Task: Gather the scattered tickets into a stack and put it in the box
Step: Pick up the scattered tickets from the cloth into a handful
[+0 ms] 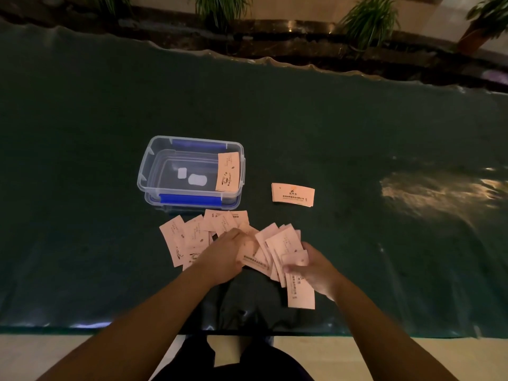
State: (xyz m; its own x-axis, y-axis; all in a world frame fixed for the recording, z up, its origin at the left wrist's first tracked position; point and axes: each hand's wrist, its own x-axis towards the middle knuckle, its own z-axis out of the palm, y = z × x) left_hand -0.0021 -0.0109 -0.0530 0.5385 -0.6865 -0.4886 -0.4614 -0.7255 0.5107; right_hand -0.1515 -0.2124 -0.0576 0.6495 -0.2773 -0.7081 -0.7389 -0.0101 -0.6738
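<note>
Head | thin paper tickets fanned | clear plastic box rectangular

Pale pink tickets on a dark green table, as we see them.

We see the scattered tickets in pale pink with small black print and a black cup drawing; the ticket leaning in the box and the small stack share that pink, the stack bearing an orange mark. The box is clear plastic with blue clasps and two white patches on its floor. The table cover is dark green.
</note>
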